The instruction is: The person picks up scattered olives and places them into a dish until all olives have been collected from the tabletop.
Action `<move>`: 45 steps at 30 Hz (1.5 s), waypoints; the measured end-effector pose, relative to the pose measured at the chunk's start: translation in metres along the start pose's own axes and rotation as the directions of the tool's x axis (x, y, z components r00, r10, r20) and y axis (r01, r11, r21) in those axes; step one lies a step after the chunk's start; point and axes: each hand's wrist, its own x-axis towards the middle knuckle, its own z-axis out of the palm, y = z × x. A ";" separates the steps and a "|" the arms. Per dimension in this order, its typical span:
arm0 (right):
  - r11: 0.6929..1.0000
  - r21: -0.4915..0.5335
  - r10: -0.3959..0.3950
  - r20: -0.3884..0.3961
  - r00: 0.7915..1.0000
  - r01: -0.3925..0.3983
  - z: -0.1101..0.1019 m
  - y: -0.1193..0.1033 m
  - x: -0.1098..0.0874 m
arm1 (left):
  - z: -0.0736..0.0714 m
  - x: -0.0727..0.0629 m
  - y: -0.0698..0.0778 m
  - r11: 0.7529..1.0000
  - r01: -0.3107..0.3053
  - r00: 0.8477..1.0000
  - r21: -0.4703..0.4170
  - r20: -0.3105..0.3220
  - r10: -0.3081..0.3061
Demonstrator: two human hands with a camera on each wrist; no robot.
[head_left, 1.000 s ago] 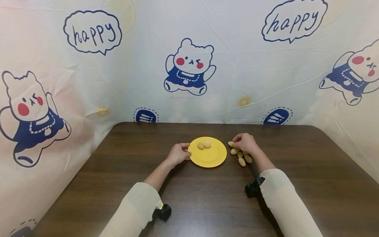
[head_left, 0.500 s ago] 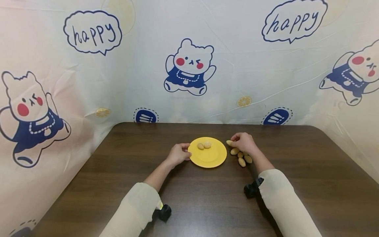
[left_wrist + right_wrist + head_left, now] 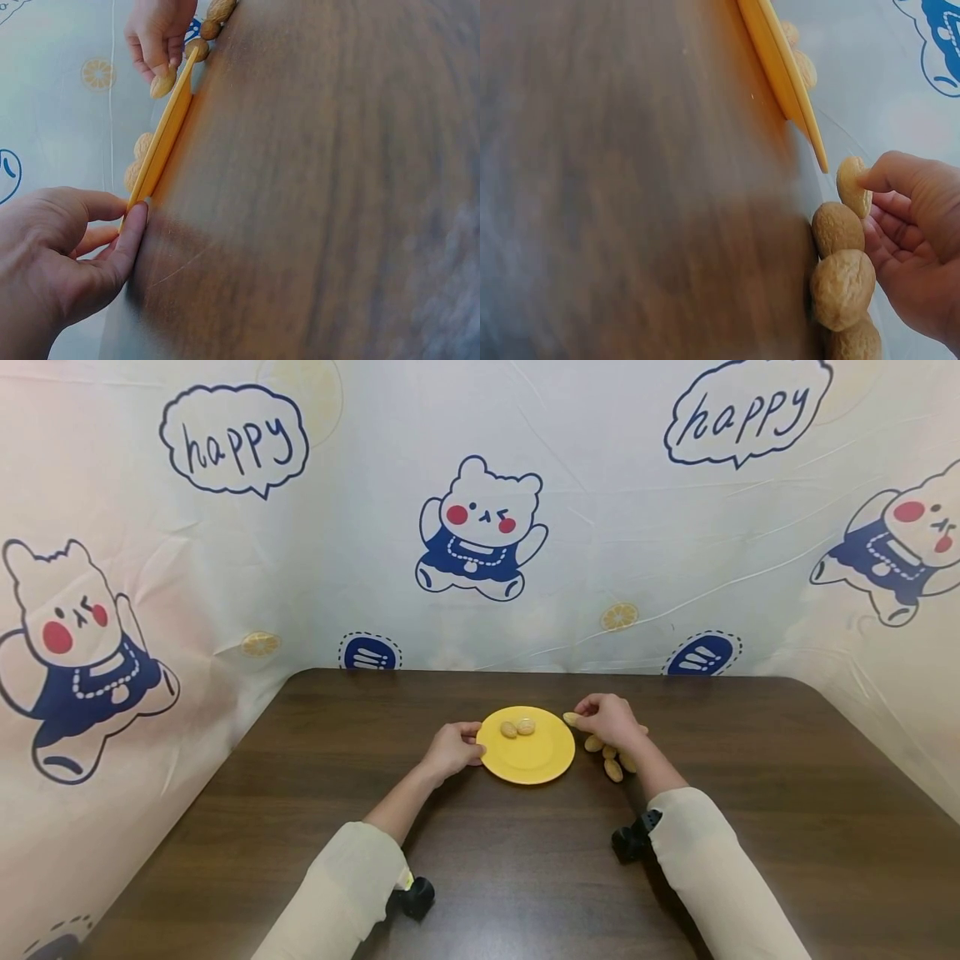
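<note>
A round yellow plate (image 3: 528, 760) lies on the dark wooden table, with two walnuts (image 3: 517, 728) toward its far side. My left hand (image 3: 452, 750) pinches the plate's left rim between thumb and fingers, as the left wrist view shows. Between the thumb and fingers of my right hand (image 3: 611, 720) is a tan, oblong walnut (image 3: 853, 186), held just off the plate's right edge. Several more walnuts (image 3: 842, 289) sit in a loose group on the table below and beside that hand, which partly hides them in the head view.
The brown table (image 3: 480, 877) runs back to a pale curtain (image 3: 337, 552) printed with cartoon bears, which also hangs at both sides. Small black cameras (image 3: 417, 898) are worn at both wrists.
My right hand has lifted the walnut away from the group and carried it left to near the plate's rim. The left hand and the plate have stayed put.
</note>
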 end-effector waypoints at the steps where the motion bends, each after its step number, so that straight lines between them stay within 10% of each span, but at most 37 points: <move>1: 1.000 0.001 0.003 0.000 1.000 -0.003 0.001 -0.001 0.000 | 0.000 0.000 0.000 1.000 0.003 1.000 0.000 -0.002 -0.003; 45: 1.000 -0.010 -0.011 0.069 0.998 0.012 0.026 -0.025 0.008 | 0.000 0.001 0.001 1.000 0.007 1.000 -0.006 0.002 -0.007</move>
